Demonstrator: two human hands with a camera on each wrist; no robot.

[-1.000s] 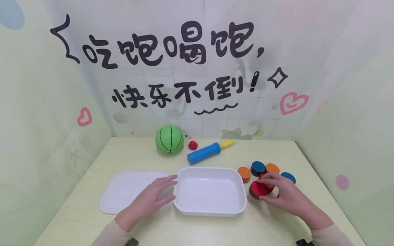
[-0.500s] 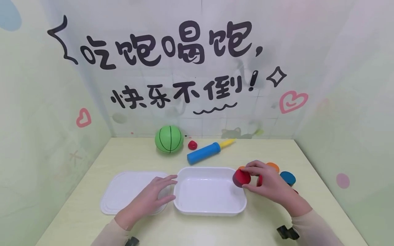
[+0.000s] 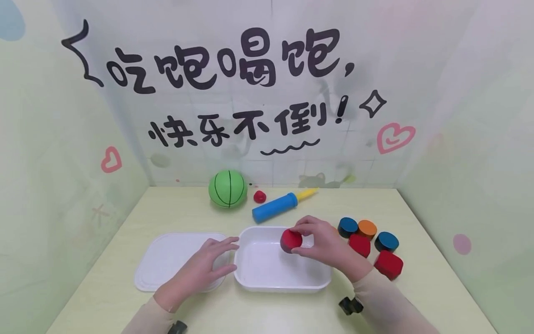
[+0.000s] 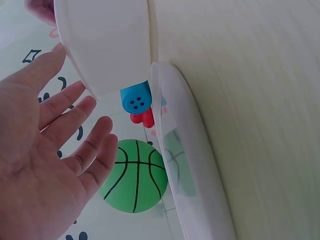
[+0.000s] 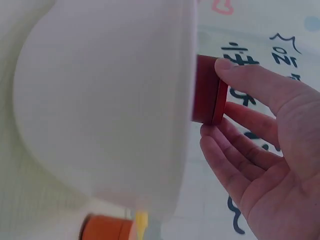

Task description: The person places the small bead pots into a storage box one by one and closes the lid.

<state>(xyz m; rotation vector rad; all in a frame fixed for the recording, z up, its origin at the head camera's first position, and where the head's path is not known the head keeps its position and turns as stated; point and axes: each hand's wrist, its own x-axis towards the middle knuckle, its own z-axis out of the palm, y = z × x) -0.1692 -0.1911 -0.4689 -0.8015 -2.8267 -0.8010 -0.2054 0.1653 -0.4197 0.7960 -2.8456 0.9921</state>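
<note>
My right hand [image 3: 323, 243] pinches a red cylinder block [image 3: 290, 241] between thumb and fingers, over the right half of a white rectangular container [image 3: 283, 290]. In the right wrist view the block [image 5: 207, 92] shows above the container's rim, partly hidden by its wall. My left hand [image 3: 198, 266] stays at the container's left side, fingers loosely extended and fingertips right at the rim. The left wrist view shows this hand [image 4: 55, 150] with a bare palm, next to the container's wall [image 4: 105, 45]. Inside the container, no other block shows.
Right of the container lie red blocks [image 3: 389, 264], blue cylinders [image 3: 386, 241] and orange cylinders [image 3: 367, 229]. A white lid [image 3: 171, 255] lies flat at left. Behind are a green ball [image 3: 227, 189], a small red object [image 3: 259, 196] and a blue hand pump [image 3: 274, 207].
My right hand has lifted the red cylinder block from the group at right and carried it left over the container. The left hand has stayed in place.
</note>
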